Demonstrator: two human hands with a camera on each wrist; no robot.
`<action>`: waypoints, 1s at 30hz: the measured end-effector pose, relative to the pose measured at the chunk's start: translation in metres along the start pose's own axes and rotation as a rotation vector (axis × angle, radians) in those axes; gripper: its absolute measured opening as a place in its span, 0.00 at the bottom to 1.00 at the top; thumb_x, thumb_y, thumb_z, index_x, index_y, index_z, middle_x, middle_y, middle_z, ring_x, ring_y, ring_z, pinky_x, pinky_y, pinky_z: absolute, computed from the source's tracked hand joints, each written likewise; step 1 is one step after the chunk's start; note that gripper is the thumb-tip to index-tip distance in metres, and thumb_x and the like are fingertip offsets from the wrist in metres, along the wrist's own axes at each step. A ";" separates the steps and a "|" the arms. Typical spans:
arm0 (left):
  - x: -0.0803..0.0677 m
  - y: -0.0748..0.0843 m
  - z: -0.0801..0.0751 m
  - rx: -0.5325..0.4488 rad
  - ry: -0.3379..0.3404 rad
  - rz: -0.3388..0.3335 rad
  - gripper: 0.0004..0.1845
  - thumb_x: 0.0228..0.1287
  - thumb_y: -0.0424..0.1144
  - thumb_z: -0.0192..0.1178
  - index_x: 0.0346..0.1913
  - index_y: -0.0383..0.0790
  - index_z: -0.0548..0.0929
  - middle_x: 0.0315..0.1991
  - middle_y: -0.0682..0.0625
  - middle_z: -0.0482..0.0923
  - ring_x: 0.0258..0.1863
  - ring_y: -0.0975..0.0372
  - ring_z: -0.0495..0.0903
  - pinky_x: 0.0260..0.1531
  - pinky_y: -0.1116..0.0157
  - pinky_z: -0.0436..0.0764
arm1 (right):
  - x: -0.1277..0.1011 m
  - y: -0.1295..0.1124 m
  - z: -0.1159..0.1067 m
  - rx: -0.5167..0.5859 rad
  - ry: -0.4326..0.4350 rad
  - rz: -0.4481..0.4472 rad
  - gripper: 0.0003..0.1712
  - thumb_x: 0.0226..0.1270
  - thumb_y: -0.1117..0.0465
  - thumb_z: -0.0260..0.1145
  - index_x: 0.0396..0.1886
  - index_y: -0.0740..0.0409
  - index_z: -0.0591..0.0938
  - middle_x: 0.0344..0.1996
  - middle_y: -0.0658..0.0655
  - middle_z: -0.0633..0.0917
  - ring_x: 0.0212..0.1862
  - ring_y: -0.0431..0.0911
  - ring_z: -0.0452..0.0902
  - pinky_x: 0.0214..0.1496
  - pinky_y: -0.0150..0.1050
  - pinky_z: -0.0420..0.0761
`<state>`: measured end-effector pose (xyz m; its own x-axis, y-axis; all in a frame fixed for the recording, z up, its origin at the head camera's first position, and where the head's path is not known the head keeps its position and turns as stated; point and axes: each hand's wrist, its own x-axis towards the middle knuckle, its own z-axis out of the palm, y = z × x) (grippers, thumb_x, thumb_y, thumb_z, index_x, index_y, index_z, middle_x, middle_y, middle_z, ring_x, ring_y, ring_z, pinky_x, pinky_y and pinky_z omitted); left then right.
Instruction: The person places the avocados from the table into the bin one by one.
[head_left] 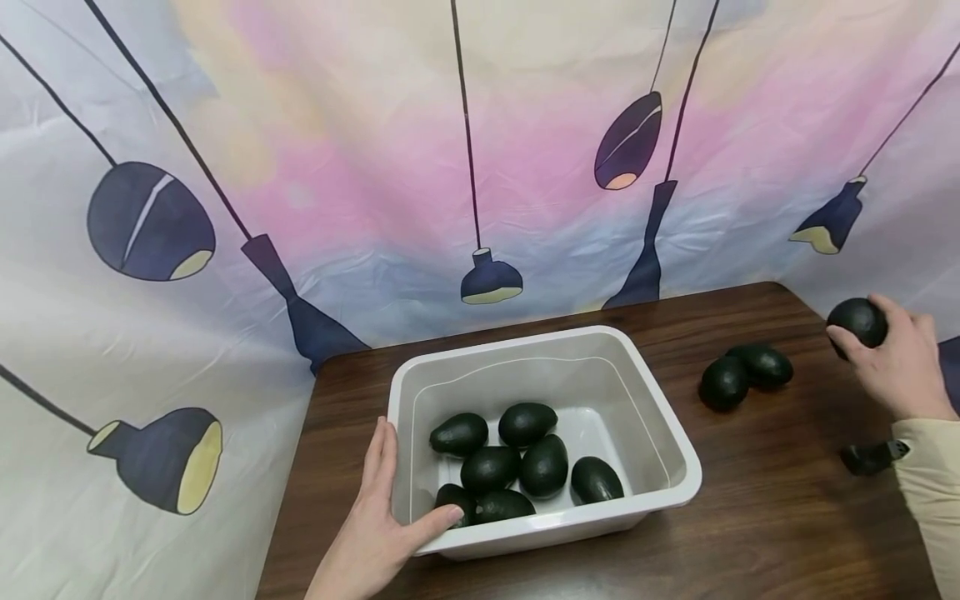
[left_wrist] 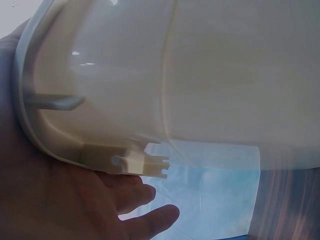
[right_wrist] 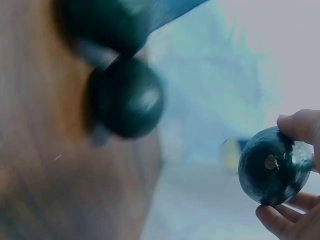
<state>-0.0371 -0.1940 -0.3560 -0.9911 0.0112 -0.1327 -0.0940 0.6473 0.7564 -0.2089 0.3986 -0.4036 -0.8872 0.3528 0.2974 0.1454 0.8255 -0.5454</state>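
My right hand [head_left: 903,367] holds a dark green avocado [head_left: 858,323] between thumb and fingers, raised at the table's right end. The right wrist view shows the stem end of this avocado [right_wrist: 272,165] toward the camera. Several more avocados [head_left: 543,467] lie in a pale grey plastic tub [head_left: 630,492]. Against the tub's near left corner rests my left hand [head_left: 378,508], fingers straight along the outside and thumb over the rim. The left wrist view has the hand [left_wrist: 110,200] at the outer wall of the tub [left_wrist: 225,75].
Two avocados [head_left: 723,383] touch each other on the brown wooden table [head_left: 750,533], right of the tub. A black device [head_left: 870,458] sits at my right cuff. Behind the table hangs a cloth [head_left: 390,167] printed with lamps.
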 end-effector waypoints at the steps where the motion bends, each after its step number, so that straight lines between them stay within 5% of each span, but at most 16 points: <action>1: 0.000 0.000 0.000 0.000 0.001 0.002 0.64 0.52 0.64 0.68 0.76 0.59 0.29 0.77 0.58 0.22 0.75 0.47 0.37 0.63 0.37 0.55 | -0.002 -0.010 -0.005 0.008 0.000 -0.022 0.42 0.75 0.49 0.53 0.76 0.66 0.49 0.66 0.82 0.51 0.58 0.78 0.51 0.44 0.72 0.62; 15: 0.000 -0.001 0.001 -0.003 0.003 0.010 0.64 0.53 0.63 0.68 0.76 0.58 0.29 0.77 0.57 0.23 0.75 0.48 0.37 0.63 0.37 0.56 | -0.034 -0.104 -0.038 0.133 0.080 -0.346 0.39 0.70 0.59 0.64 0.75 0.60 0.59 0.65 0.76 0.57 0.54 0.74 0.60 0.45 0.67 0.63; 19: 0.000 -0.001 0.001 -0.005 0.003 0.005 0.64 0.53 0.63 0.68 0.77 0.57 0.29 0.77 0.57 0.23 0.75 0.48 0.37 0.63 0.37 0.56 | -0.048 -0.127 -0.044 0.175 0.102 -0.439 0.40 0.65 0.62 0.68 0.74 0.55 0.63 0.65 0.73 0.61 0.51 0.71 0.64 0.51 0.40 0.68; 23: 0.000 -0.001 0.001 -0.004 0.004 -0.002 0.64 0.53 0.63 0.68 0.76 0.58 0.29 0.77 0.57 0.23 0.75 0.48 0.37 0.63 0.37 0.56 | -0.059 -0.147 -0.051 0.224 0.115 -0.525 0.41 0.60 0.66 0.72 0.73 0.52 0.66 0.64 0.70 0.64 0.54 0.68 0.65 0.47 0.17 0.55; 30: -0.001 0.000 0.001 -0.003 0.008 0.000 0.64 0.53 0.63 0.68 0.76 0.58 0.29 0.77 0.58 0.23 0.75 0.47 0.38 0.63 0.36 0.56 | -0.077 -0.177 -0.056 0.267 0.119 -0.712 0.45 0.52 0.66 0.77 0.71 0.53 0.70 0.64 0.66 0.69 0.57 0.57 0.66 0.50 0.20 0.59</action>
<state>-0.0364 -0.1934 -0.3565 -0.9919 0.0050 -0.1271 -0.0939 0.6448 0.7586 -0.1420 0.2501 -0.2857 -0.6720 -0.1661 0.7217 -0.5672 0.7421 -0.3572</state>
